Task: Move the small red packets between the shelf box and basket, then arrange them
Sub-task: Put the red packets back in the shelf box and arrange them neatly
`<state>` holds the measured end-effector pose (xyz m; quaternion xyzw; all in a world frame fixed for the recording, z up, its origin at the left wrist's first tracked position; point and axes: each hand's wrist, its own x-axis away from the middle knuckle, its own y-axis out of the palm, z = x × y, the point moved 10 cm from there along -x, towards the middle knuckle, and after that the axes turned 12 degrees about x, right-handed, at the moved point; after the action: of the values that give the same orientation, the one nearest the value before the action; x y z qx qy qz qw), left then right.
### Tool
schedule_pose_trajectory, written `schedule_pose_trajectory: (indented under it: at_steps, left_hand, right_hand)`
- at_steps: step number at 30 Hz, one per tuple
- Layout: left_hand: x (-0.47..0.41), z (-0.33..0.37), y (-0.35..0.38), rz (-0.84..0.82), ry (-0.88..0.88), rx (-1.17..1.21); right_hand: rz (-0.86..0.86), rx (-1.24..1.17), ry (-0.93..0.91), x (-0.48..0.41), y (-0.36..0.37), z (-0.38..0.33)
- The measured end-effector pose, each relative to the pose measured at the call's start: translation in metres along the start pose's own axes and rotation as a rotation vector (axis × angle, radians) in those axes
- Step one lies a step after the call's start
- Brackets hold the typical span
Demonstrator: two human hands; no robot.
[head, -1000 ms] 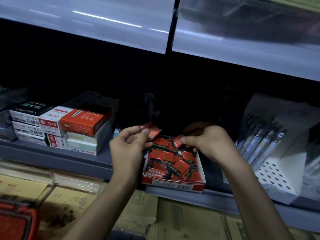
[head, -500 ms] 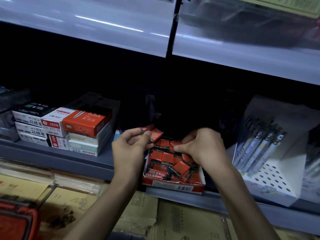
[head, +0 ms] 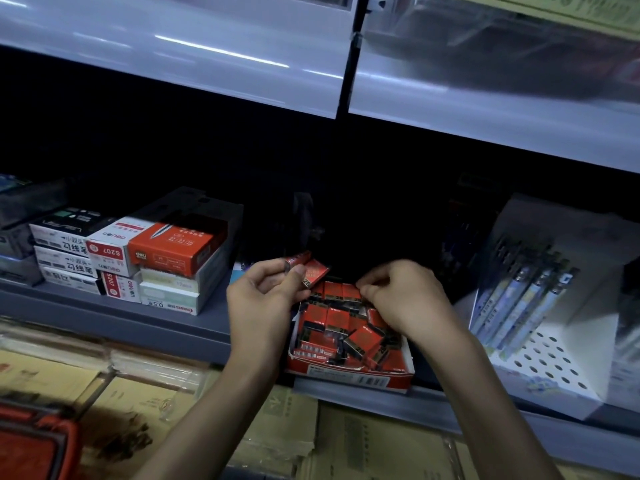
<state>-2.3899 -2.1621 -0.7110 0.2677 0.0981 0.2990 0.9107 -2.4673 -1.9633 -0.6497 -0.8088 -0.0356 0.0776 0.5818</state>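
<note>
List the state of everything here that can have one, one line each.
left hand: holds red packets above the box's back left corner.
right hand: fingers curled down at the back row; grip unclear.
shelf box: open, back row upright, front packets jumbled.
basket: only a corner shows, contents hidden.
pen display: open, pens leaning inside.

This is a stationery shop. A grey shelf [head: 138, 318] carries stacked retail pen boxes [head: 169, 252], a white display stand [head: 554, 372] of pens [head: 519, 299] and an open red box [head: 353, 380] of small red packets [head: 332, 320]. Clear plastic label strips [head: 173, 53] run overhead, and wrapped paper packs [head: 363, 441] lie below.
</note>
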Motion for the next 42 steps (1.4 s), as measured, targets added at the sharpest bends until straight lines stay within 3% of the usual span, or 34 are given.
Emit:
schedule_pose_trajectory:
  at_steps: [4, 23, 31, 42]
  left_hand:
    - [0.001, 0.000, 0.000, 0.002, 0.004, -0.004]
    - [0.002, 0.003, 0.002, -0.019, 0.007, -0.027]
    - [0.004, 0.007, 0.005, -0.068, -0.006, -0.012]
    - [0.003, 0.003, 0.005, -0.067, -0.025, -0.009]
  right_hand:
    - [0.015, 0.079, 0.008, 0.000, 0.000, -0.003]
    - [0.082, -0.055, 0.113, 0.002, 0.004, 0.003]
    - [0.197, -0.119, 0.075, 0.013, -0.036, 0.016]
    - [0.066, 0.358, 0.082, 0.014, -0.027, 0.011]
